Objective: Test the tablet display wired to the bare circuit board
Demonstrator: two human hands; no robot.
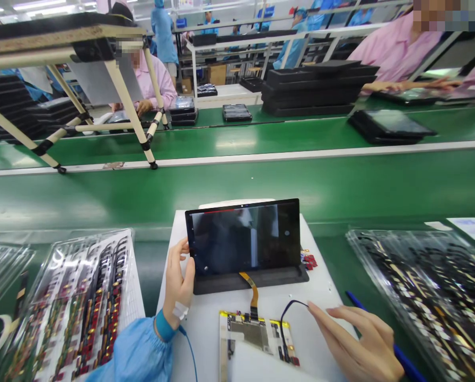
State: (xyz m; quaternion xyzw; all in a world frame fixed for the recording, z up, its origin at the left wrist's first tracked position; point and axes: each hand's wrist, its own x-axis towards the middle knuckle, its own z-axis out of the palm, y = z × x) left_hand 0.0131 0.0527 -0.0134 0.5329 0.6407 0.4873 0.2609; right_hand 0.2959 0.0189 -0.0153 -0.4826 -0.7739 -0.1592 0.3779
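A tablet screen (245, 239) stands tilted back in a dark grey holder (257, 279) on a white work board, its display lit with a dark picture. My left hand (178, 284) grips its left edge, thumb in front and fingers at the side. An orange-brown flex cable (252, 288) runs from the screen down to a circuit board assembly (253, 334) with yellow tape along its top edge. A thin black cable (284, 323) arcs up from the assembly to the fingertips of my right hand (357, 337), which pinch its end. A white sheet-like piece (269, 366) partly hides the assembly.
Clear trays of small circuit boards (86, 297) and of dark strip parts (420, 297) flank the white board. A blue pen (404, 361) lies by my right hand. Beyond the green belt (221, 180) are a pipe rack (126, 95), stacked black trays (313, 87) and co-workers in pink.
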